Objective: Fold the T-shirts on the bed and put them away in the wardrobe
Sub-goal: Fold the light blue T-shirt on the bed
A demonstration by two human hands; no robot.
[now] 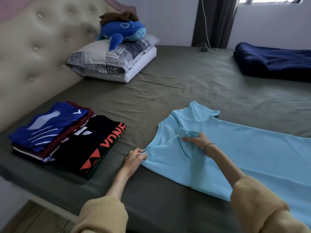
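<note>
A light blue T-shirt [244,157] lies spread on the olive bed sheet [168,91], its collar end toward the left. My left hand [135,157] pinches the shirt's near shoulder edge. My right hand [196,140] grips a bunch of fabric near the collar. To the left sit folded shirts: a black one with orange lettering [94,142] beside a stack topped by a blue shirt [48,125] over a maroon one [80,121].
A padded headboard [38,52] runs along the left. Patterned pillows [114,59] with a blue plush toy [122,32] lie at the head. A folded navy blanket [272,61] sits at the far right. A cable and small device [204,48] rest near the curtain. The bed's near edge [50,187] drops to the floor.
</note>
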